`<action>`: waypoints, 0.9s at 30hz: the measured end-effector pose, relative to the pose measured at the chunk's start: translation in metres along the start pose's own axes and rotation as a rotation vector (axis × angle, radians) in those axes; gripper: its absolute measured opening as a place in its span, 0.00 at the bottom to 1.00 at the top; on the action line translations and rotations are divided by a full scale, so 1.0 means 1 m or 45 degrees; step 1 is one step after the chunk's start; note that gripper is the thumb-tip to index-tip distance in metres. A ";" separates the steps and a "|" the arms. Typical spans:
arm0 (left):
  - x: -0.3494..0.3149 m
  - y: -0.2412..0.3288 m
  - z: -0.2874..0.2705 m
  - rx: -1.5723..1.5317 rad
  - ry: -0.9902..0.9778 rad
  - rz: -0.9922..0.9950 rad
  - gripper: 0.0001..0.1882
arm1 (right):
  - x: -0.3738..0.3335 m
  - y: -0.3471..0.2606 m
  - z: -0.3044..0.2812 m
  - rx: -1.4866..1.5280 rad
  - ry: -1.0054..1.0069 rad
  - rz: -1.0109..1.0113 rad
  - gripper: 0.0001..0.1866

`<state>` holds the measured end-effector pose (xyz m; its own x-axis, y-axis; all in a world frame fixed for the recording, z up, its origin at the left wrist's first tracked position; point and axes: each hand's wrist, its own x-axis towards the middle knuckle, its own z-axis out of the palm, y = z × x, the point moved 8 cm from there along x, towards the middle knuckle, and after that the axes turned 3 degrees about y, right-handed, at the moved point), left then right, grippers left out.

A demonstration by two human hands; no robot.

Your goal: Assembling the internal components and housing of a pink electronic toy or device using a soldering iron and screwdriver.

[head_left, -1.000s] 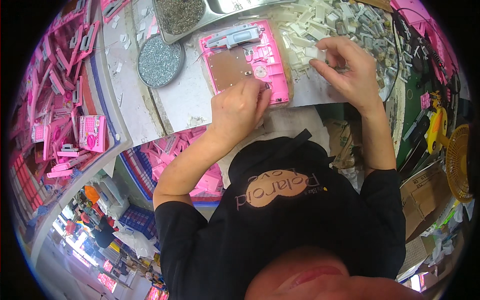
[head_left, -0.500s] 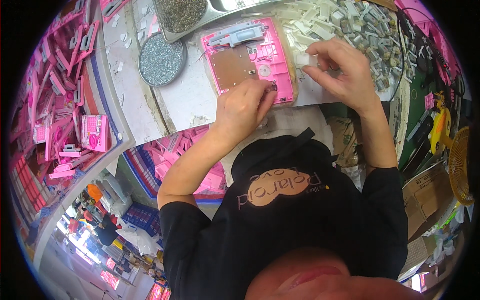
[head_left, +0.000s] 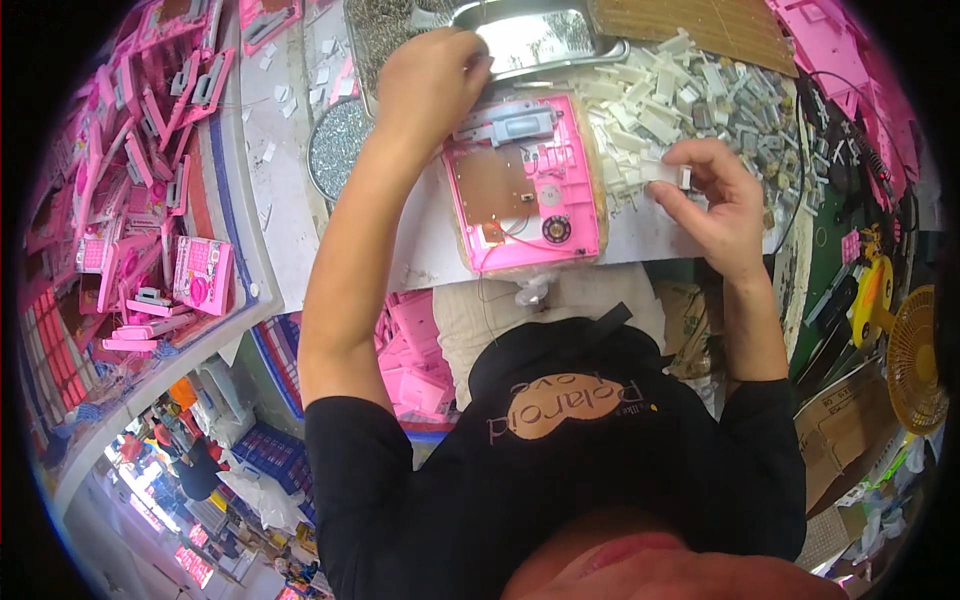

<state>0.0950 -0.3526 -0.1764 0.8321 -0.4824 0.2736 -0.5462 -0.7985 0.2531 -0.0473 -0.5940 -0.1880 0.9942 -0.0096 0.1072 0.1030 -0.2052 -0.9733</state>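
My left hand (head_left: 430, 85) reaches over the metal trays beyond the casing. Its fingers are curled together at the tray edge, and anything in them is hidden. Between thumb and fingers of my right hand (head_left: 722, 205) is a small white plastic piece (head_left: 674, 173), beside the pile of similar white parts (head_left: 650, 85). An open pink plastic casing (head_left: 590, 215) lies between my arms. Inside it are a brown circuit board (head_left: 500, 180), a grey plastic part (head_left: 520, 125), thin wires and a round black speaker (head_left: 556, 230) near the lower right corner.
A metal tray of small screws (head_left: 385, 40) adjoins a shiny metal tray (head_left: 540, 40). Left of my forearm sits a round dish of silvery bits (head_left: 338, 150). Pink casings (head_left: 130, 200) heap up at far left; a yellow fan (head_left: 915, 360) stands at right.
My left hand has left the casing's lower edge and moved up to the trays, uncovering the speaker. My right hand stays by the white parts. The whole view has shifted slightly.
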 end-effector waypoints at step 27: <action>0.041 -0.015 0.018 -0.989 0.038 -0.163 0.12 | 0.117 -0.008 0.044 -0.569 -0.273 0.087 0.10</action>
<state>0.1387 -0.3666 -0.1858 0.8963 -0.3848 0.2206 -0.3662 -0.3614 0.8575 0.0697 -0.5507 -0.1766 0.9871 0.1541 -0.0439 0.0603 -0.6106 -0.7897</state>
